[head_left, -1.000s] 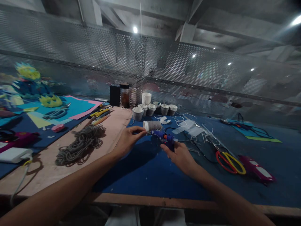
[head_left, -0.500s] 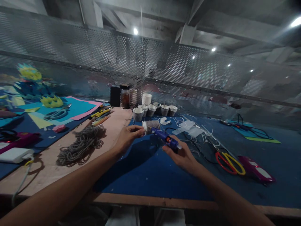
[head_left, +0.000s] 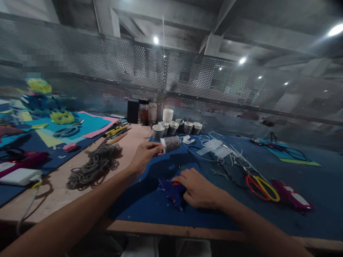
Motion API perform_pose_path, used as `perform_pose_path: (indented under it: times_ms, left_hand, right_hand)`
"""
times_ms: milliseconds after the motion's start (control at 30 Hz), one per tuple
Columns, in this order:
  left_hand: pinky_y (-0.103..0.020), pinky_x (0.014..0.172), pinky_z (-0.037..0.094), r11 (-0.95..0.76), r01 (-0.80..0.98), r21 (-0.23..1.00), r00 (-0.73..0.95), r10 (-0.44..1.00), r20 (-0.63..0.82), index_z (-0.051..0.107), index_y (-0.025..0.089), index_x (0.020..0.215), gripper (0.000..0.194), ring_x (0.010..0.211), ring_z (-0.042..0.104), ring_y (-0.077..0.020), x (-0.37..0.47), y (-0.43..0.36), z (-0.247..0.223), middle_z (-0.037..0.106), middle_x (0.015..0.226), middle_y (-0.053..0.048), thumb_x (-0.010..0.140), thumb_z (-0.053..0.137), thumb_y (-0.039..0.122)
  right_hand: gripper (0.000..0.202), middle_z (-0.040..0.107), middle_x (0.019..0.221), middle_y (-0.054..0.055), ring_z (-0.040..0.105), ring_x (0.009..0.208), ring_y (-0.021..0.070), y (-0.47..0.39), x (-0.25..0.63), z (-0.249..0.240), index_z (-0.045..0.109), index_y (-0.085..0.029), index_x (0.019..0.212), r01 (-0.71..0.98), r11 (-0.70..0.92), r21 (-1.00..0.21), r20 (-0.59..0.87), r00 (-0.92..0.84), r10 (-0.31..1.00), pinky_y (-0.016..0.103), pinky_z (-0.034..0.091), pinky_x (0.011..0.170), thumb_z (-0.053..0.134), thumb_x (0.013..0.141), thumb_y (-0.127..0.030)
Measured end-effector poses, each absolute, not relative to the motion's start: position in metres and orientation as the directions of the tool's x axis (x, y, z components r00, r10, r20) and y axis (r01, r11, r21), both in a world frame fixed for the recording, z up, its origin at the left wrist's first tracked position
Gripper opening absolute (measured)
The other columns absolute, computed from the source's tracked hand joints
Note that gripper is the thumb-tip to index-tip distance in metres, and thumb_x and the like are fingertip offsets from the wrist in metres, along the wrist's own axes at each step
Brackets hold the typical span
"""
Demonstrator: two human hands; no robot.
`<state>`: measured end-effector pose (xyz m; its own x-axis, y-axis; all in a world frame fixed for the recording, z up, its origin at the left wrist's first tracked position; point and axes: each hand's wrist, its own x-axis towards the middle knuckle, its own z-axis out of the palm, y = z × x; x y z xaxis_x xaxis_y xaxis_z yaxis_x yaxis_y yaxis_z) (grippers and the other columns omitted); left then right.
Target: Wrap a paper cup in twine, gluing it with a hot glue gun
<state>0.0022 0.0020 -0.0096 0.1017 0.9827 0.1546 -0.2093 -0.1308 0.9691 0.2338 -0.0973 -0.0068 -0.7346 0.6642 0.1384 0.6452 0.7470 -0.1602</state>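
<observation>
My left hand (head_left: 147, 154) pinches the rim of a small paper cup (head_left: 171, 143) and holds it on its side above the table. Grey cord wraps around the cup's outside; its white rim faces left. Lower and nearer to me, my right hand (head_left: 198, 188) is closed around a blue hot glue gun (head_left: 171, 192). The glue gun is low over the blue tabletop (head_left: 150, 214), its nozzle pointing up and left; I cannot tell if it rests there. Behind the held cup stand several grey-wrapped cups (head_left: 173, 126) and a stack of white cups (head_left: 167, 114).
A bundle of grey cord (head_left: 93, 166) lies at left, near pencils (head_left: 118, 135) and teal scissors (head_left: 68, 131) on coloured paper. To the right are red-and-yellow-handled scissors (head_left: 262, 187), a magenta device (head_left: 292, 196) and white string. A perforated metal screen (head_left: 187, 82) closes off the back.
My right hand has brought the glue gun away from the cup, down and toward me to tabletop level. My left hand still holds the cup in about the same place.
</observation>
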Motion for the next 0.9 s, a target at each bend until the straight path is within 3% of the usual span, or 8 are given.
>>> perform_pose_path:
  times_ms: [100,200,300,533,767,900]
  left_hand:
    - [-0.029,0.07,0.053,-0.116,-0.193,0.974,0.142,0.979,0.144,0.074,0.015,0.083,0.026,0.066,0.063,-0.0133,0.003,0.0,-0.009,0.072,0.077,-0.004,0.068,0.08,0.034]
    - [-0.027,0.071,0.052,-0.107,-0.174,0.979,0.184,0.973,0.139,0.074,0.015,0.082,0.022,0.067,0.063,-0.0128,0.005,-0.003,-0.006,0.071,0.075,-0.003,0.069,0.079,0.032]
    - [-0.024,0.07,0.05,-0.097,-0.154,0.983,0.236,0.963,0.132,0.074,0.016,0.08,0.019,0.067,0.062,-0.0113,0.006,-0.007,-0.003,0.069,0.072,-0.001,0.071,0.078,0.032]
    - [-0.024,0.07,0.049,-0.076,-0.145,0.987,0.306,0.945,0.118,0.073,0.017,0.077,0.019,0.065,0.061,-0.0111,0.007,-0.011,-0.002,0.068,0.071,-0.001,0.071,0.078,0.034]
    - [-0.025,0.069,0.048,-0.094,-0.106,0.99,0.298,0.947,0.122,0.073,0.016,0.077,0.017,0.065,0.059,-0.0112,0.008,-0.013,0.0,0.067,0.069,-0.001,0.073,0.077,0.033]
    - [-0.024,0.068,0.046,-0.12,-0.065,0.991,0.318,0.939,0.135,0.073,0.015,0.076,0.016,0.063,0.059,-0.0112,0.009,-0.014,0.001,0.066,0.065,0.0,0.072,0.077,0.03]
  right_hand:
    - [0.05,0.058,0.11,0.009,0.053,0.102,0.0233,-0.093,0.236,-0.003,0.054,-0.021,0.129,0.633,0.742,-0.221,0.247,-0.7,0.67,0.039,0.04,0.092,0.056,0.08,-0.012]
    - [0.034,0.058,0.114,0.01,0.053,0.11,0.0247,-0.078,0.24,0.005,0.054,-0.022,0.125,0.663,0.7,-0.265,0.474,-0.543,0.693,0.041,0.041,0.095,0.054,0.091,-0.018]
    - [0.029,0.059,0.112,0.009,0.053,0.11,0.0255,-0.059,0.243,0.014,0.055,-0.023,0.122,0.709,0.67,-0.222,0.623,-0.426,0.657,0.041,0.043,0.095,0.059,0.093,-0.027]
    - [0.014,0.06,0.111,0.008,0.053,0.107,0.025,-0.042,0.24,0.025,0.064,-0.023,0.106,0.784,0.619,-0.045,0.623,-0.462,0.631,0.039,0.039,0.091,0.06,0.094,-0.025]
    - [0.007,0.066,0.103,0.007,0.058,0.103,0.0224,-0.038,0.235,0.031,0.061,-0.02,0.098,0.748,0.657,-0.091,0.657,-0.451,0.604,0.038,0.037,0.092,0.055,0.095,-0.02]
    - [0.006,0.069,0.091,0.003,0.063,0.089,0.0194,-0.031,0.232,0.039,0.061,-0.021,0.096,0.686,0.713,-0.145,0.705,-0.434,0.561,0.04,0.037,0.1,0.058,0.092,-0.018]
